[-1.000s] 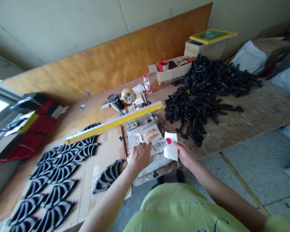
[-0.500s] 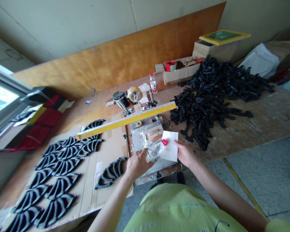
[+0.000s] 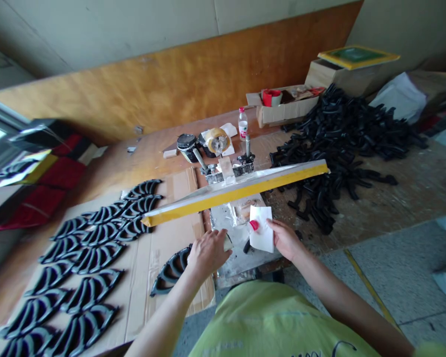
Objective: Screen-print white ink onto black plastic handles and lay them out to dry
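Note:
My left hand (image 3: 208, 254) is closed over the near left side of the stained work plate (image 3: 232, 265), its fingers curled round a small pale thing (image 3: 227, 242) that is mostly hidden. To the right, my right hand (image 3: 285, 240) pinches the right edge of a white sheet of paper (image 3: 262, 238). A small red piece (image 3: 254, 225) shows at the paper's left edge; whether it is held or lies on it I cannot tell. Just left of the paper is a short black part (image 3: 247, 246). Above both hands, a yellow-edged frame (image 3: 238, 193) slants across the plate.
Curved black parts (image 3: 92, 287) lie in rows on cardboard (image 3: 137, 292) at left, with a smaller group (image 3: 171, 270) beside my left hand. A heap of black parts (image 3: 319, 173) covers the right. Behind stand a bottle (image 3: 243, 124), tape roll (image 3: 218, 141) and open carton (image 3: 288, 113).
The view has shifted, and the yellow-edged frame now appears lower and farther right. Clear plastic seen between my hands before no longer shows there. Both hands keep nearly the same pose.

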Action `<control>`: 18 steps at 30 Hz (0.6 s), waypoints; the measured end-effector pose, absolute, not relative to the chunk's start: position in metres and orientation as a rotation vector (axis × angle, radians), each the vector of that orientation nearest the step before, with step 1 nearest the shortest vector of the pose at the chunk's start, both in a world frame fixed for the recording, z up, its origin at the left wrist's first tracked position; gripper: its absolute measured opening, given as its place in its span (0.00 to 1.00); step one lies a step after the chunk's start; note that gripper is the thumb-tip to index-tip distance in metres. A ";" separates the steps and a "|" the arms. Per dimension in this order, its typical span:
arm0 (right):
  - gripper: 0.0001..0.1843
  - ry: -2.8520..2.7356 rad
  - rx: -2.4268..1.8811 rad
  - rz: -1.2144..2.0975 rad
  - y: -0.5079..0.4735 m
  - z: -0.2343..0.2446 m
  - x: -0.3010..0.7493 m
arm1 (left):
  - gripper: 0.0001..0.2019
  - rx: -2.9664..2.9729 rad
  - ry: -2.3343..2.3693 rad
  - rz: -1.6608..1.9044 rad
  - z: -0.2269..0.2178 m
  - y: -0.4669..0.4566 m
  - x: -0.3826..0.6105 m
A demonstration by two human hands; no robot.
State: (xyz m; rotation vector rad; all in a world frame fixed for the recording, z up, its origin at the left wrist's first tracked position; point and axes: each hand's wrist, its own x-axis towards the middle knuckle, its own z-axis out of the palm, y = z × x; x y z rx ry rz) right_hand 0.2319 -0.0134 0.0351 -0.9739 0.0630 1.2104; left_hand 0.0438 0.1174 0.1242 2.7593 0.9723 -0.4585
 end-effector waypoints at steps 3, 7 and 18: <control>0.10 0.094 -0.969 1.213 -0.009 0.035 0.228 | 0.24 2.733 0.946 -0.456 0.122 0.126 0.039; 0.12 0.112 -0.893 1.250 -0.004 0.038 0.223 | 0.28 2.602 0.929 -0.383 0.113 0.138 0.024; 0.15 0.152 -1.030 1.212 -0.022 0.046 0.217 | 0.26 1.657 0.866 0.077 0.074 0.231 -0.059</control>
